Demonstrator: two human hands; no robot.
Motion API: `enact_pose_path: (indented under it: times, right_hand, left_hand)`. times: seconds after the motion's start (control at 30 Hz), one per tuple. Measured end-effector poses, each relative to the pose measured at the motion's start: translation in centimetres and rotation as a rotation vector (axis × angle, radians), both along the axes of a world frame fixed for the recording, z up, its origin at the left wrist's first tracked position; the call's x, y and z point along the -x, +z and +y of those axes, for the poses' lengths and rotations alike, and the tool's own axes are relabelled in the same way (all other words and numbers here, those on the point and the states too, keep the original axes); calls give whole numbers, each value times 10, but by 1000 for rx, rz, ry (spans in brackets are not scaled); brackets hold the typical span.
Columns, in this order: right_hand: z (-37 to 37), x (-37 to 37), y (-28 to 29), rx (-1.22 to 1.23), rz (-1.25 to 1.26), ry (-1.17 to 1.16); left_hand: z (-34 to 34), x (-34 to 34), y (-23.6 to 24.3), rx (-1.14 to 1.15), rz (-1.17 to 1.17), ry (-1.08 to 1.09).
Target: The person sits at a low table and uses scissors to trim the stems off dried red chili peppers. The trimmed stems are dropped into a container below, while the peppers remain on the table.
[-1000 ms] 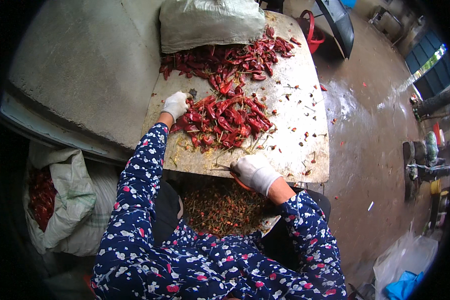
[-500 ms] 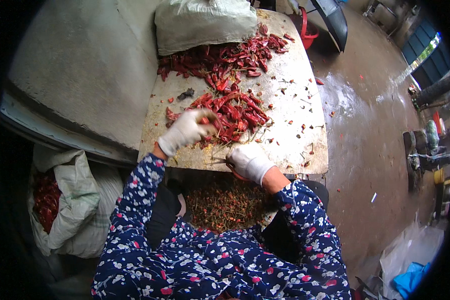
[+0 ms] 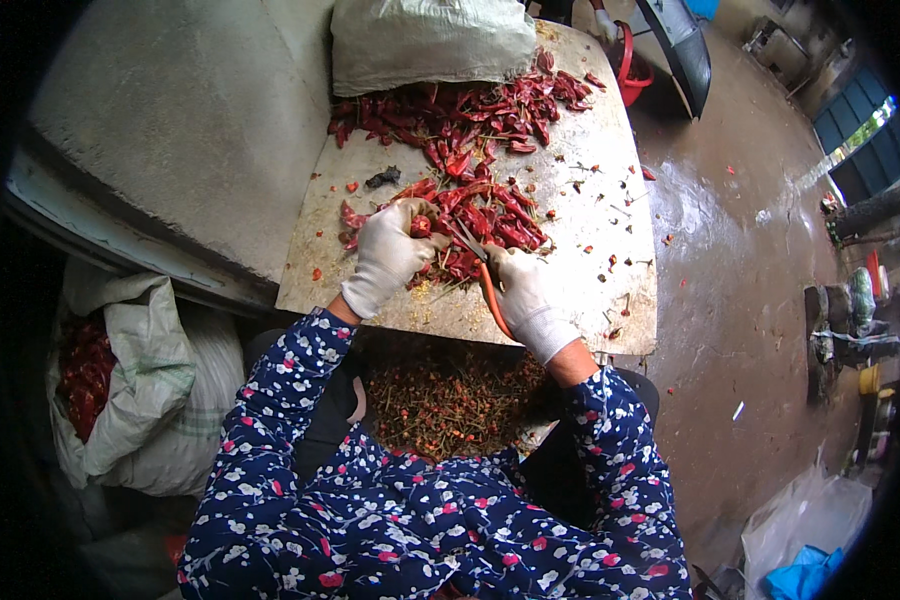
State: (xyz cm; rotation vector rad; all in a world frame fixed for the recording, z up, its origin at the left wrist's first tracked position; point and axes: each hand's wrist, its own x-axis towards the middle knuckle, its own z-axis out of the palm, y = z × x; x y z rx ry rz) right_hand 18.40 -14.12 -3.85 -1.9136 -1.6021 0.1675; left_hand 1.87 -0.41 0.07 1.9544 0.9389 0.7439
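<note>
My left hand [image 3: 383, 260], in a white glove, is closed around a dried red chili pepper [image 3: 421, 227] above the near edge of a pile. In my right hand [image 3: 526, 295], also gloved in white, are orange-handled scissors [image 3: 493, 303]. Their blades point up and left toward the chili; whether they touch its stem is too small to tell. Loose dried chilies [image 3: 505, 215] lie just beyond both hands on a pale, worn tabletop [image 3: 580, 290]. Cut stem bits are scattered over its right side.
A white woven sack [image 3: 430, 40] rests at the table's far end, chilies before it. Below the near edge lies a heap of stems [image 3: 455, 405]. An open sack of chilies [image 3: 160, 370] stands at left. Far right are a red basket [image 3: 632, 80] and another person's gloved hand [image 3: 606, 25].
My left hand has closed on a chili near the pile. My right hand has risen from the table's edge, bringing the scissors up toward the left hand.
</note>
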Motion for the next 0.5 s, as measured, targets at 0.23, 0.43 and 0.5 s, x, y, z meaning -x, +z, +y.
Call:
enact_pose_path:
  times: [0.23,0.43,0.5]
  right_hand:
    - [-1,12,4,43,180,10]
    - [-11,1,40,80,1498,242]
    - [-4,-17,49,-50,1770,18]
  left_hand:
    - [-3,-3,-2,-116,19,1]
    - [4,-1,-4,409,-469,-158]
    - [3,2,-4,667,-650,-238]
